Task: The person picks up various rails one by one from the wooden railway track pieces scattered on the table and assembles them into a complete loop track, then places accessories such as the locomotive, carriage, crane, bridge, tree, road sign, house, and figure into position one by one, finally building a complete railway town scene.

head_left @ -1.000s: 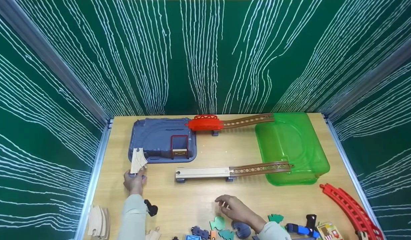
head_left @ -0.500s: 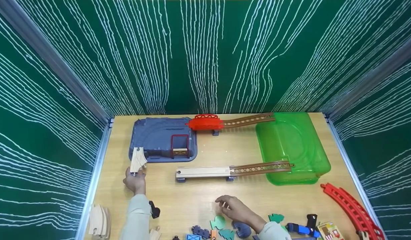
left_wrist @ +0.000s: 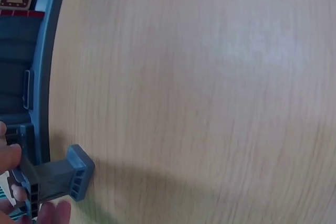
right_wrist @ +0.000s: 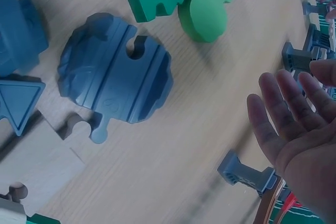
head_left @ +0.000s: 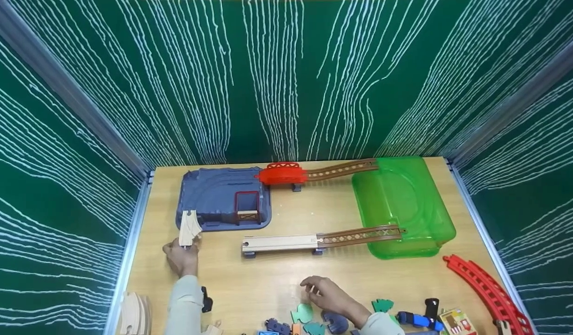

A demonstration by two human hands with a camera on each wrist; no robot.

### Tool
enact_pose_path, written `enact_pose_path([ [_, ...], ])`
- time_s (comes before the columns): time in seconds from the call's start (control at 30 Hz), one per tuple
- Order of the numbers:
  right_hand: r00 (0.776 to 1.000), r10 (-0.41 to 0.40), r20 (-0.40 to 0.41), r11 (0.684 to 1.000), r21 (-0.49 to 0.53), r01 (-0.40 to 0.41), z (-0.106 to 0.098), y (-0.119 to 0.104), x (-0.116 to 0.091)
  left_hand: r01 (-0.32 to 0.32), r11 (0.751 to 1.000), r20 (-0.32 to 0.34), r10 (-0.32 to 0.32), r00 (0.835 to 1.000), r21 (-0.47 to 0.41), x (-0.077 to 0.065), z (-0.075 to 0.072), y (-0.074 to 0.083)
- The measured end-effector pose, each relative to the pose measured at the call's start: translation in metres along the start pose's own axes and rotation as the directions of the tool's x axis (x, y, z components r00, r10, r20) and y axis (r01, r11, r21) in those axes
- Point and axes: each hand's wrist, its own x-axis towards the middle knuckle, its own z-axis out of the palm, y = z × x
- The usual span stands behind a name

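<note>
My left hand (head_left: 182,258) is at the front end of a short forked wooden train track (head_left: 189,228), whose far end lies on the grey-blue base (head_left: 207,190). In the left wrist view, its fingers grip the upper part of a grey-blue track support (left_wrist: 58,177) beneath the track; part of the grip is hidden. My right hand (head_left: 330,295) hovers over the front middle of the table, its fingers loosely bent and holding nothing. Near it are a round grey-blue track piece (right_wrist: 115,72) and a light green tree piece (right_wrist: 205,14).
A straight wooden track (head_left: 282,243) on supports joins a brown ramp (head_left: 361,235) leading onto a green bin (head_left: 407,204). At the back, a red bridge (head_left: 283,175) links base and bin. Curved red track (head_left: 489,288) lies right; stacked wooden tracks (head_left: 136,314) lie front left.
My left hand has shifted slightly at the forked track's front end, and the blue support seen there earlier is now covered. The right hand stays in place. The head view has tilted slightly.
</note>
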Motion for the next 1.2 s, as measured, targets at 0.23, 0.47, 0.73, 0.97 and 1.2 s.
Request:
enact_pose_path([
  [0.23,1.0,-0.017,-0.01,1.0,0.011,0.017,0.0,0.003,-0.002,-0.067,0.996,0.009,0.066,0.998,0.06,0.003,-0.005,-0.004],
  [0.47,1.0,-0.016,-0.013,1.0,0.019,0.017,0.001,0.004,-0.004,-0.065,0.996,0.0,0.065,0.998,0.055,0.003,-0.009,-0.008],
  [0.73,1.0,0.003,-0.014,1.0,0.023,-0.003,0.001,0.003,-0.004,-0.062,0.998,-0.068,0.063,0.996,0.018,0.005,-0.003,-0.01],
  [0.97,1.0,0.018,-0.004,1.0,0.023,-0.018,0.001,0.003,-0.002,-0.065,0.996,-0.126,0.056,0.99,-0.066,0.006,0.002,-0.011],
  [1.2,1.0,-0.01,-0.016,1.0,0.003,0.01,0.002,0.005,-0.002,-0.052,0.994,-0.137,0.038,0.99,-0.101,0.005,0.002,-0.011],
])
